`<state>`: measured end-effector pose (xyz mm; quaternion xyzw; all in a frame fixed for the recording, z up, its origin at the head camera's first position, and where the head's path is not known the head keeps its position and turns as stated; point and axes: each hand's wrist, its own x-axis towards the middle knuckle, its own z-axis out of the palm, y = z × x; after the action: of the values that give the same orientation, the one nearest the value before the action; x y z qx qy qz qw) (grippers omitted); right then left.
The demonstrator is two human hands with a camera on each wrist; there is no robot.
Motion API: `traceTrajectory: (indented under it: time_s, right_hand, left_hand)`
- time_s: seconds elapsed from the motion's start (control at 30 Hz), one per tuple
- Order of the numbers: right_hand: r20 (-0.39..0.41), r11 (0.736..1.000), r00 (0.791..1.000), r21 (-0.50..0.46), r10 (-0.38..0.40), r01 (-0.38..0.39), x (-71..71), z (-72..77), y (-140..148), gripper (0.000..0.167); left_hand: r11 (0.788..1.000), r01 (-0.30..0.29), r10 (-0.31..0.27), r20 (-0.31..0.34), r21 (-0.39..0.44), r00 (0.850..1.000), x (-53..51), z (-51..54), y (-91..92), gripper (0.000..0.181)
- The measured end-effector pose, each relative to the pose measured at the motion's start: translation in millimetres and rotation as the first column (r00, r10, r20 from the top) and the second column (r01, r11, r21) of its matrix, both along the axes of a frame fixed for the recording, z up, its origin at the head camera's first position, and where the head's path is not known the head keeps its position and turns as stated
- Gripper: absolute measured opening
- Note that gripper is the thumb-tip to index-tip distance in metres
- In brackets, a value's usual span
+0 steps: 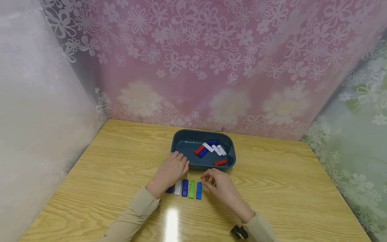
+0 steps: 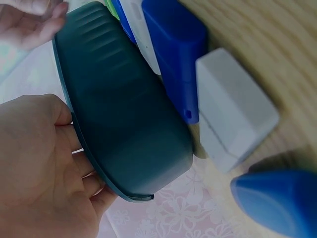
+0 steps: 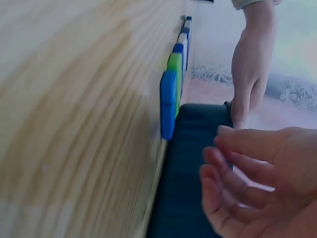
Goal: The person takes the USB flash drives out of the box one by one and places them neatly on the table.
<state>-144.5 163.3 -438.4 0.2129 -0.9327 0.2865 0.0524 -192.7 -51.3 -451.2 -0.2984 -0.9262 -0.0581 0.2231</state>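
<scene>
My left hand [image 1: 171, 169] holds the near-left rim of a dark teal plastic basin [image 1: 178, 133], its fingers reaching over the edge in the left wrist view. Just off the basin's near side, my right hand [image 1: 222, 184] hovers with loosely bent fingers and nothing between them. A row of USB flash drives stretches below the basin: a light blue one [image 1: 198, 191], a green one [image 1: 191, 190], a dark blue one [image 1: 184, 188] and a white one [image 1: 177, 187]. My left arm covers the row's left end, where the left wrist view shows another white drive [image 2: 235, 106] and a blue one [image 2: 277, 201].
Inside the basin lie several more drives, among them a white one [image 1: 208, 147] and a red one [image 1: 220, 162]. The wooden table [image 1: 287, 188] backs onto a pink flowered curtain [image 1: 193, 84]. A black band [image 1: 239, 232] is at the right wrist.
</scene>
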Motion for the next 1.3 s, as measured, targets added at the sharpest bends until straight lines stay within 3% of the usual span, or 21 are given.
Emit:
traceTrajectory:
  time_s: [0.13,0.3,0.5,0.73,0.97,1.13,1.3]
  right_hand:
    - [-0.135,1.0,0.991,-0.03,-0.011,0.007,-5.1,1.5,2.4,0.014]
    - [-0.295,0.998,0.955,-0.059,-0.028,0.012,-18.1,10.3,6.1,0.014]
    - [-0.363,0.998,0.93,-0.02,-0.061,0.057,-45.5,24.8,11.8,0.011]
    - [-0.324,0.991,0.945,0.1,-0.05,0.087,-78.8,31.4,12.9,0.01]
    - [-0.195,0.972,0.981,0.228,-0.007,0.053,-108.1,16.7,6.3,0.014]
    - [-0.109,0.949,0.993,0.316,0.04,-0.003,-119.5,7.9,2.9,0.019]
    - [-0.088,0.913,0.992,0.404,0.095,-0.052,-124.7,3.9,1.4,0.022]
  left_hand:
    - [1.0,0.003,-0.003,0.002,0.007,1.0,-0.7,-0.1,0.1,0.022]
    - [1.0,0.009,-0.009,-0.011,-0.001,1.0,-1.2,-0.2,-0.7,0.022]
    - [1.0,0.017,-0.017,-0.009,-0.011,1.0,-1.4,-0.4,-2.3,0.022]
    - [1.0,0.015,-0.015,-0.005,-0.006,1.0,-2.0,-1.1,-2.2,0.023]
    - [1.0,-0.001,0.002,0.036,-0.023,0.999,-1.6,0.7,-1.3,0.023]
    - [1.0,0.007,-0.006,0.003,-0.013,1.0,-1.0,0.0,-0.9,0.021]
    - [1.0,0.015,-0.015,-0.036,0.0,0.999,-1.2,-1.8,-0.7,0.02]
